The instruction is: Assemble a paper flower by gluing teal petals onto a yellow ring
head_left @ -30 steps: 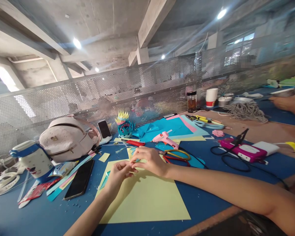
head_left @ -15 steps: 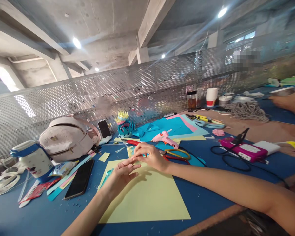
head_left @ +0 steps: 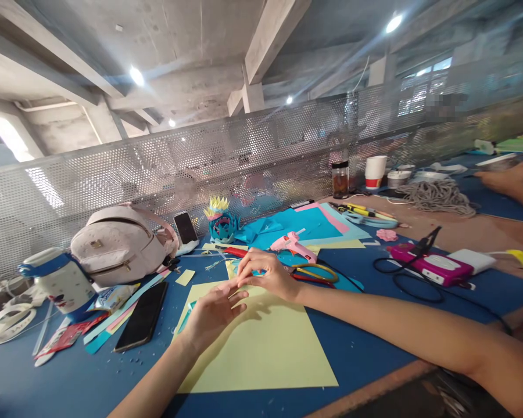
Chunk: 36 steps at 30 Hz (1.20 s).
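Observation:
My left hand (head_left: 215,310) is held over a large yellow paper sheet (head_left: 265,354), its fingers stretched out and apart. Reaching across from the right, my right hand (head_left: 268,277) pinches at the fingertips of my left hand; whatever may be between them is too small to make out. A bit of teal paper (head_left: 186,316) shows beside my left hand, partly hidden by it. Just beyond my right hand lie a pink glue gun (head_left: 294,247), scissors with yellow handles (head_left: 316,271) and a red-handled tool (head_left: 235,252).
A blue paper flower with a yellow top (head_left: 221,220) stands near the mesh partition (head_left: 157,168). On the left are a phone (head_left: 142,318), a backpack (head_left: 113,244) and a bottle (head_left: 61,284). A magenta device (head_left: 436,264) with cables lies right. Another person's hand (head_left: 512,179) is far right.
My left fingers have shifted slightly, and my right hand has moved a touch to the right, still meeting them. The other person's hand at the far right has moved a little.

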Each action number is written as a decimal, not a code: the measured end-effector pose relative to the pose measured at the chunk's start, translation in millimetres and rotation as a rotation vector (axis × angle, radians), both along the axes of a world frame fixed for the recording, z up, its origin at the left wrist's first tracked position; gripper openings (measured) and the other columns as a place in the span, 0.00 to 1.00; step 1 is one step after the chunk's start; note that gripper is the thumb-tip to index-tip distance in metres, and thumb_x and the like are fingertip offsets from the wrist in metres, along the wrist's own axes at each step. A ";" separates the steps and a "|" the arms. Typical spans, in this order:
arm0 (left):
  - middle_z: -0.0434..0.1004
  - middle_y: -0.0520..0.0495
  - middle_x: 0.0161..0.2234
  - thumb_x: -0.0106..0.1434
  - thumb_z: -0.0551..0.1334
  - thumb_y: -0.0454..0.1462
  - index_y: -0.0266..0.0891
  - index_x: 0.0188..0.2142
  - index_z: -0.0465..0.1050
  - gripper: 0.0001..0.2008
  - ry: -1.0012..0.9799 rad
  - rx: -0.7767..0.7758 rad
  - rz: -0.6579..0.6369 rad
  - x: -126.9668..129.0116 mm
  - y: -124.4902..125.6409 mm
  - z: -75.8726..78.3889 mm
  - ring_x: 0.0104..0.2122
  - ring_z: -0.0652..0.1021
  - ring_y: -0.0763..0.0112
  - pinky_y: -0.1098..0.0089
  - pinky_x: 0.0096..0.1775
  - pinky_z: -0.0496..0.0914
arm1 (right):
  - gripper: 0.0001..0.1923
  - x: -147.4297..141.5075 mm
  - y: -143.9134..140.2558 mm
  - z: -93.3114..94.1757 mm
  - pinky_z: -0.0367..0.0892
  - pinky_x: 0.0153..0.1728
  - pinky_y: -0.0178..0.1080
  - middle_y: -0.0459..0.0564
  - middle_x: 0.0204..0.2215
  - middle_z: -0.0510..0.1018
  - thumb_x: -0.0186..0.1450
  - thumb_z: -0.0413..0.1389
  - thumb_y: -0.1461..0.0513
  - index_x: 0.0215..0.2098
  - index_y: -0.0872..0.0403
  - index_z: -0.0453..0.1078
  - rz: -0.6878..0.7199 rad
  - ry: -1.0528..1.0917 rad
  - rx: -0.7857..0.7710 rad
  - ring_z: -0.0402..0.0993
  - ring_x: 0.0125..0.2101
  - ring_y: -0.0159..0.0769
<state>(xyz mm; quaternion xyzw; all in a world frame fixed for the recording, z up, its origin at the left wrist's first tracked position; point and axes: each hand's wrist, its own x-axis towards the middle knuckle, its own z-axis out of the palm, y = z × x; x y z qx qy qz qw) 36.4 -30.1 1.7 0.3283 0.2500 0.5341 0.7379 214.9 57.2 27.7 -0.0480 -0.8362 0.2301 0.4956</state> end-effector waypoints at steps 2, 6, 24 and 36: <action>0.79 0.42 0.46 0.58 0.64 0.34 0.37 0.43 0.81 0.13 0.037 0.027 -0.006 -1.2 0.5 0.2 0.43 0.77 0.63 0.66 0.45 0.70 | 0.13 0.2 0.7 0.0 0.65 0.40 0.40 0.50 0.29 0.80 0.62 0.61 0.54 0.27 0.54 0.77 -0.001 0.009 -0.035 0.74 0.34 0.36; 0.73 0.39 0.55 0.59 0.63 0.36 0.36 0.48 0.78 0.17 0.150 0.111 -0.026 -4.2 2.1 5.9 0.44 0.76 0.62 0.66 0.44 0.69 | 0.16 1.6 2.6 -0.1 0.64 0.31 0.36 0.50 0.27 0.81 0.62 0.61 0.51 0.26 0.55 0.76 -0.073 0.020 -0.159 0.73 0.32 0.36; 0.77 0.47 0.32 0.51 0.69 0.33 0.34 0.35 0.78 0.10 0.109 0.189 0.405 -38.0 24.5 7.0 0.29 0.76 0.74 0.73 0.35 0.71 | 0.15 -9.7 3.7 0.9 0.73 0.37 0.39 0.50 0.27 0.82 0.56 0.66 0.53 0.30 0.57 0.74 0.158 0.104 -0.790 0.80 0.30 0.37; 0.77 0.48 0.32 0.53 0.69 0.35 0.35 0.36 0.78 0.10 0.192 0.254 0.366 -40.4 25.0 8.6 0.29 0.75 0.76 0.75 0.34 0.69 | 0.12 118.1 -22.1 93.4 0.73 0.31 0.33 0.54 0.27 0.83 0.63 0.62 0.57 0.30 0.58 0.77 0.634 -0.689 -0.674 0.81 0.29 0.35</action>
